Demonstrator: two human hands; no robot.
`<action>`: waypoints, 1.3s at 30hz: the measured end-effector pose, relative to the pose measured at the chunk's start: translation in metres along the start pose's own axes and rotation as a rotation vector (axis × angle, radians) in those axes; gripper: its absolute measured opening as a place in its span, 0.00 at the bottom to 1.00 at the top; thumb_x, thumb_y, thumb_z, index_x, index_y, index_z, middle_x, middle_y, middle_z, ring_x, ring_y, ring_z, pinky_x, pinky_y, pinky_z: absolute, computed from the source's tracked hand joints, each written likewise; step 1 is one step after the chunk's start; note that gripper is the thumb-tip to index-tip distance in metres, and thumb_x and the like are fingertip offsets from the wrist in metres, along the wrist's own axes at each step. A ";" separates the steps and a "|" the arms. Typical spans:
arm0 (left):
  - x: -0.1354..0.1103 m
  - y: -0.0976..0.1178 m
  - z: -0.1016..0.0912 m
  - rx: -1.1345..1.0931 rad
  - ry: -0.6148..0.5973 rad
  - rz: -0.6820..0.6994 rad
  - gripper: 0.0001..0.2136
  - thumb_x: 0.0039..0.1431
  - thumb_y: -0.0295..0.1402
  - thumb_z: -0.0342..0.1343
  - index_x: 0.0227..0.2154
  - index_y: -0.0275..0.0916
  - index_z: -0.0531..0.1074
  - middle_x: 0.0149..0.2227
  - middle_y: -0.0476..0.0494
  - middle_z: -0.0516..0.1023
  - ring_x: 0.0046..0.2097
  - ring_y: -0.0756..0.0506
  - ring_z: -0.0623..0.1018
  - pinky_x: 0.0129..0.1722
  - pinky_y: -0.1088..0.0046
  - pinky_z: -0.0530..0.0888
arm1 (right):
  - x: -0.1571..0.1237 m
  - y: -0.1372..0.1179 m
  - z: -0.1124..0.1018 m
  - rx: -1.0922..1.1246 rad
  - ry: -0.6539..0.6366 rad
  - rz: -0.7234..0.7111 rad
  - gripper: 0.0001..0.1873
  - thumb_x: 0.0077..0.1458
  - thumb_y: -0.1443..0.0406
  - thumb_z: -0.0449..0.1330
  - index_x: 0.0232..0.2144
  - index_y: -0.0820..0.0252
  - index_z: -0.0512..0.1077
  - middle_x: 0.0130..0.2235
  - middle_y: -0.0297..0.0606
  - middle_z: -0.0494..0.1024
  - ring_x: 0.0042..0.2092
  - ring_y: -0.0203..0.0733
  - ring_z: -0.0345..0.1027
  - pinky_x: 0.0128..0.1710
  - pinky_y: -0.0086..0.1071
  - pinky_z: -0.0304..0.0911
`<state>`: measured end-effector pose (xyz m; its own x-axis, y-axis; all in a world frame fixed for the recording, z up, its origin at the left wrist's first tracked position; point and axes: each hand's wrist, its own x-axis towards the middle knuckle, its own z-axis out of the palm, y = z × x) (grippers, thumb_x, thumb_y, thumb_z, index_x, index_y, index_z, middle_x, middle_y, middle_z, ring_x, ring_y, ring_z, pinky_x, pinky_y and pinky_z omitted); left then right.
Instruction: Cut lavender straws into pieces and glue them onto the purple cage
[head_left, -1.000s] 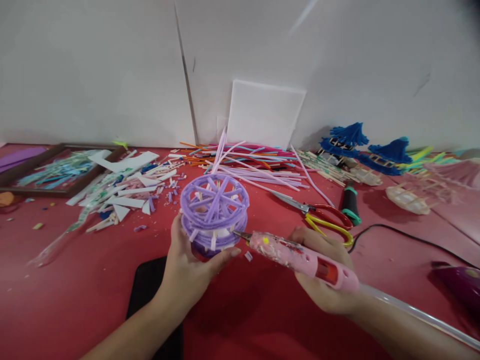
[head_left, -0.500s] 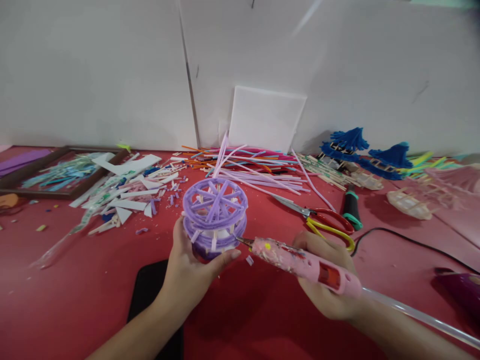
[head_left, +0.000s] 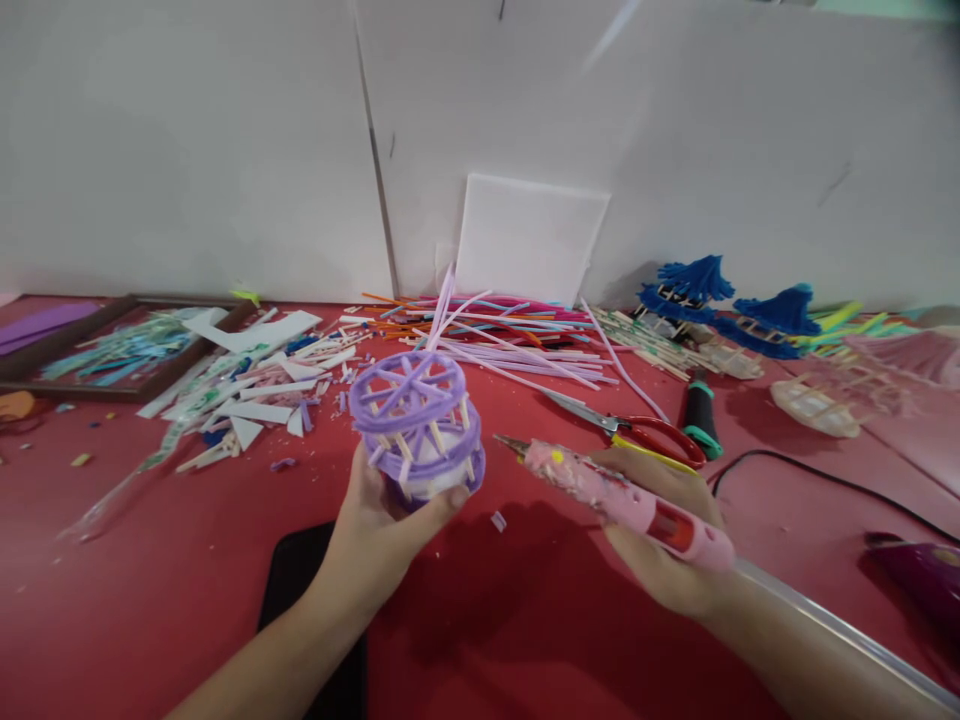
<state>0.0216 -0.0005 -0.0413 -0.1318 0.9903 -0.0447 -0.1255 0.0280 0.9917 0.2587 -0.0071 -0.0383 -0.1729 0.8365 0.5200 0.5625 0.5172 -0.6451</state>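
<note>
My left hand (head_left: 382, 525) is closed round the underside of a purple pipe-cleaner drum (head_left: 417, 425), two wheel-like rings joined by short wooden sticks, and holds it tilted above the red table (head_left: 150, 590). My right hand (head_left: 660, 540) grips a pink glue gun (head_left: 622, 500) smeared with dried glue. Its metal tip points left toward the drum and stands a short gap to the right of it, not touching. A clear glue stick trails out of the gun's back toward the lower right.
Red-and-yellow scissors (head_left: 637, 432) and a black-and-green tool (head_left: 699, 412) lie behind the gun. Coloured pipe cleaners (head_left: 510, 335) are heaped at the wall, paper scraps (head_left: 247, 385) at left, blue tasselled models (head_left: 720, 305) at right. A black phone (head_left: 296, 590) lies under my left forearm. A black cable (head_left: 825, 480) crosses right.
The glue gun's tip has drawn back from the drum's side and risen slightly. My left hand has lifted and tilted the drum leftward.
</note>
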 end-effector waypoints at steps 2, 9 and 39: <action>-0.003 0.001 0.002 -0.007 -0.032 -0.010 0.26 0.42 0.33 0.68 0.45 0.41 0.64 0.46 0.41 0.77 0.49 0.40 0.77 0.52 0.60 0.72 | 0.001 -0.001 -0.003 0.017 -0.036 -0.034 0.15 0.44 0.70 0.55 0.36 0.52 0.67 0.29 0.34 0.77 0.27 0.42 0.70 0.26 0.33 0.65; -0.012 0.005 0.007 -0.026 -0.045 -0.034 0.24 0.41 0.33 0.67 0.42 0.42 0.64 0.41 0.42 0.79 0.44 0.39 0.79 0.48 0.57 0.74 | 0.007 -0.006 -0.011 -0.037 -0.154 -0.120 0.04 0.50 0.67 0.51 0.30 0.54 0.64 0.22 0.33 0.70 0.22 0.39 0.64 0.20 0.33 0.59; -0.010 0.002 0.003 -0.014 -0.026 -0.024 0.24 0.43 0.33 0.67 0.44 0.43 0.65 0.43 0.43 0.78 0.46 0.40 0.78 0.50 0.60 0.74 | 0.001 -0.003 -0.003 0.095 -0.062 0.030 0.07 0.51 0.59 0.52 0.25 0.55 0.63 0.22 0.33 0.64 0.22 0.39 0.55 0.21 0.34 0.50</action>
<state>0.0261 -0.0102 -0.0381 -0.1029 0.9926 -0.0651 -0.1420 0.0501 0.9886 0.2592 -0.0087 -0.0340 -0.2084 0.8600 0.4657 0.4897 0.5040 -0.7115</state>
